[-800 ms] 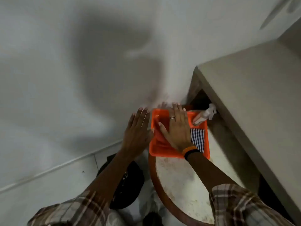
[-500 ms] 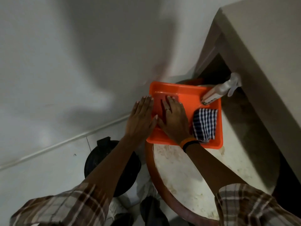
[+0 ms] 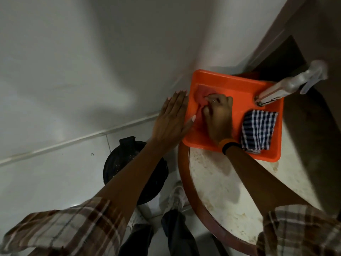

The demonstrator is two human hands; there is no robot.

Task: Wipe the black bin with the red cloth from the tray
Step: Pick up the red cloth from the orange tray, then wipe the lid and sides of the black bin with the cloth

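Risk: the orange tray (image 3: 238, 85) overhangs the round desk (image 3: 221, 182) at centre right, so a hard pull could tip it and its spray bottle (image 3: 287, 85). Right hand (image 3: 218, 115) fingers clenched on the red cloth (image 3: 201, 96). Left hand (image 3: 171, 120) flat, fingers released, against the tray's edge. Black bin (image 3: 129, 163) on the floor, lower centre.

No text, label, brand or number could be read anywhere in the frame. The spray bottle (image 3: 287, 85), lying at the upper right across the corner of the orange tray (image 3: 230, 84), carried a band of dark markings near its base, but they were too blurred to make out as letters.
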